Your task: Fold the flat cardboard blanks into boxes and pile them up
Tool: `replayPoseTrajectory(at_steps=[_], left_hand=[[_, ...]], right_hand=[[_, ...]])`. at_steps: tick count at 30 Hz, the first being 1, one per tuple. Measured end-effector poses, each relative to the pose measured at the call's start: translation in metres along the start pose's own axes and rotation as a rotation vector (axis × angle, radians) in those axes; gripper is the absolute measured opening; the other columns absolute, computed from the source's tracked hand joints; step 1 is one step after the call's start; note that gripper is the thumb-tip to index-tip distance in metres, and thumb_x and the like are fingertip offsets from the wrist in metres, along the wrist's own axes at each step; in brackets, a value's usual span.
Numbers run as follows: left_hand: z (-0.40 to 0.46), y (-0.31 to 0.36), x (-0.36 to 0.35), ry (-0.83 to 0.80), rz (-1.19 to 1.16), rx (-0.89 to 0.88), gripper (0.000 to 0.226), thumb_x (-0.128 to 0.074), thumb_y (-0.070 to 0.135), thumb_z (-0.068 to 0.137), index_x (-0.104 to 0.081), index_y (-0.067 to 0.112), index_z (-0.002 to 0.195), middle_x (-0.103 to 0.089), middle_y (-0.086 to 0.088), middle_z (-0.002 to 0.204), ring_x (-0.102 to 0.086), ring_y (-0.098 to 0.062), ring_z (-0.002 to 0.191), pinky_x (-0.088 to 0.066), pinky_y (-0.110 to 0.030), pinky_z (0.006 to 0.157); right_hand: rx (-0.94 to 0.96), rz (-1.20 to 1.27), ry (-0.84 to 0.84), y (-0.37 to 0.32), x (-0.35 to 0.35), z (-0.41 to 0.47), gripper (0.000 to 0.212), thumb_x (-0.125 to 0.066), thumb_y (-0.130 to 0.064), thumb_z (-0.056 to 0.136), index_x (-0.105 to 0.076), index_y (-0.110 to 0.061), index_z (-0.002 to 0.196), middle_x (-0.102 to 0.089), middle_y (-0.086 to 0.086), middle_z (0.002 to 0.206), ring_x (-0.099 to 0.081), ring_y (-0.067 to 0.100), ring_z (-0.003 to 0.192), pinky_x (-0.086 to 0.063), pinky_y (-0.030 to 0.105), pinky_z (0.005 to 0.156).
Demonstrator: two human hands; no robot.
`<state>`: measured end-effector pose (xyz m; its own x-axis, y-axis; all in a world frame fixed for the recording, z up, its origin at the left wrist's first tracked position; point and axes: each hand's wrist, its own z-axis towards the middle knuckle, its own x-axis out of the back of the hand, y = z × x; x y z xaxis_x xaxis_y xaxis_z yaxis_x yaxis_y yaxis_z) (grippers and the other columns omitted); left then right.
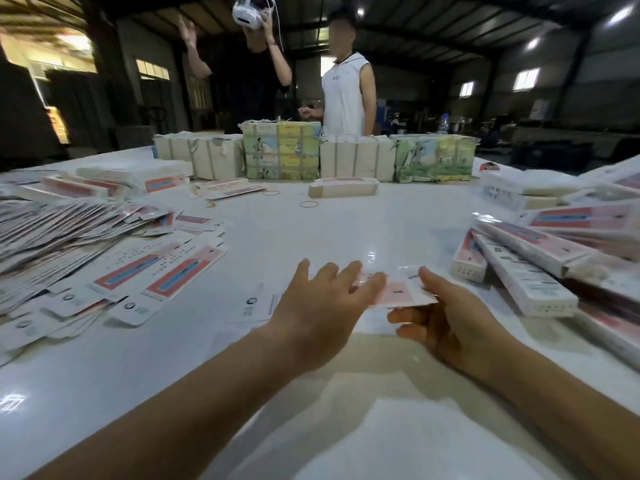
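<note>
We see both hands stretched out over the white desk (284,237), meeting at one pink-and-white cardboard blank (398,289) held just above the desk surface in the middle of the view. The left hand (318,306) has its fingers straight and spread, their tips lying on the near-left edge of the blank. The right hand (446,313) pinches the blank's right side, thumb on top and fingers curled underneath. To our left a large fanned heap of flat blanks (69,237) covers the desk, with a few loose ones (156,275) lying nearer the middle. To our right folded boxes (519,268) lie piled across one another, reaching to the desk's edge. Along the far side stand bundled stacks of printed packs (280,150), and in front of them a single folded box (343,187) and some rubber bands (308,204). Behind the desk two people stand; one in a dark top holds a white headset (247,10) up high, the other wears a white sleeveless top (343,98)
</note>
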<state>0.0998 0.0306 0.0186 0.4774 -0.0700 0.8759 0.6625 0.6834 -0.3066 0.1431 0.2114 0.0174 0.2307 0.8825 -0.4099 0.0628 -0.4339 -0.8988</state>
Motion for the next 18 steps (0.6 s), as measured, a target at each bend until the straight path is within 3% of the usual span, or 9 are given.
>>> replayPoseTrajectory(at_steps=[2,4,7,9,11,13,14,16,18], left_hand=[[-0.001,0.009,-0.004,0.009,-0.019,-0.023,0.067,-0.040,0.018,0.094,-0.005,0.027,0.150,-0.015,-0.007,0.156,-0.026,-0.029,0.136,-0.017,-0.053,0.111],[-0.003,0.012,-0.011,0.001,-0.115,0.028,0.068,-0.038,0.044,0.095,0.000,0.030,0.150,-0.012,-0.001,0.157,-0.023,-0.023,0.137,-0.016,-0.049,0.113],[-0.007,0.008,-0.017,-0.048,-0.266,0.125,0.091,-0.043,0.069,0.082,0.000,0.027,0.150,-0.025,0.006,0.148,-0.034,-0.016,0.125,-0.031,-0.038,0.108],[-0.010,0.006,-0.017,-0.018,-0.358,0.147,0.098,-0.048,0.073,0.074,-0.011,0.024,0.150,-0.038,0.006,0.139,-0.044,-0.010,0.108,-0.042,-0.027,0.093],[-0.011,0.007,-0.014,0.013,-0.425,0.180,0.099,-0.045,0.076,0.066,-0.025,0.023,0.146,-0.047,0.006,0.129,-0.047,-0.011,0.093,-0.042,-0.018,0.076],[-0.010,0.006,-0.012,0.016,-0.448,0.242,0.099,-0.044,0.081,0.064,-0.030,0.024,0.143,-0.049,0.006,0.125,-0.047,-0.011,0.089,-0.040,-0.016,0.071],[-0.009,0.006,-0.011,0.016,-0.451,0.271,0.098,-0.044,0.081,0.064,-0.030,0.023,0.142,-0.049,0.005,0.125,-0.048,-0.011,0.091,-0.043,-0.018,0.072],[-0.008,0.005,-0.010,0.033,-0.440,0.319,0.095,-0.044,0.078,0.065,-0.032,0.022,0.141,-0.049,0.003,0.124,-0.049,-0.011,0.095,-0.047,-0.022,0.076],[-0.008,0.006,-0.008,0.044,-0.381,0.347,0.093,-0.048,0.077,0.068,-0.032,0.022,0.141,-0.049,0.003,0.123,-0.048,-0.011,0.095,-0.047,-0.023,0.078]], right_hand=[[0.062,-0.046,0.007,-0.001,0.003,-0.002,0.015,-0.050,-0.011,0.095,-0.059,0.000,0.089,-0.069,0.015,0.068,-0.066,0.024,0.051,-0.050,0.027,0.038],[0.114,-0.143,-0.011,0.000,0.006,-0.003,0.013,-0.049,-0.007,0.095,-0.061,-0.002,0.091,-0.072,0.013,0.074,-0.069,0.023,0.059,-0.051,0.026,0.042],[0.124,-0.219,-0.047,0.003,0.006,-0.004,0.015,-0.048,-0.006,0.096,-0.062,-0.007,0.091,-0.074,0.012,0.080,-0.071,0.025,0.068,-0.057,0.035,0.048],[0.152,-0.280,-0.043,0.005,0.006,-0.003,0.013,-0.050,-0.009,0.095,-0.062,-0.011,0.096,-0.074,0.008,0.081,-0.072,0.024,0.072,-0.059,0.038,0.054],[0.227,-0.392,0.014,0.006,0.009,-0.004,0.021,-0.052,-0.017,0.096,-0.056,-0.027,0.115,-0.074,-0.002,0.084,-0.072,0.019,0.079,-0.058,0.032,0.055],[0.367,-0.607,0.050,0.007,0.014,-0.006,0.041,-0.050,-0.029,0.097,-0.037,-0.053,0.128,-0.064,-0.014,0.101,-0.068,0.012,0.090,-0.056,0.023,0.059],[0.456,-0.752,0.052,0.008,0.015,-0.007,0.045,-0.047,-0.032,0.097,-0.031,-0.054,0.133,-0.054,-0.018,0.115,-0.063,0.007,0.098,-0.056,0.019,0.064],[0.586,-1.034,0.065,0.012,0.014,-0.008,0.042,-0.044,-0.034,0.098,-0.038,-0.039,0.139,-0.035,-0.016,0.136,-0.052,0.004,0.111,-0.052,0.014,0.080],[0.591,-1.175,0.057,0.017,0.011,-0.008,0.043,-0.045,-0.035,0.097,-0.044,-0.029,0.140,-0.025,-0.013,0.146,-0.045,0.005,0.119,-0.046,0.020,0.095]])
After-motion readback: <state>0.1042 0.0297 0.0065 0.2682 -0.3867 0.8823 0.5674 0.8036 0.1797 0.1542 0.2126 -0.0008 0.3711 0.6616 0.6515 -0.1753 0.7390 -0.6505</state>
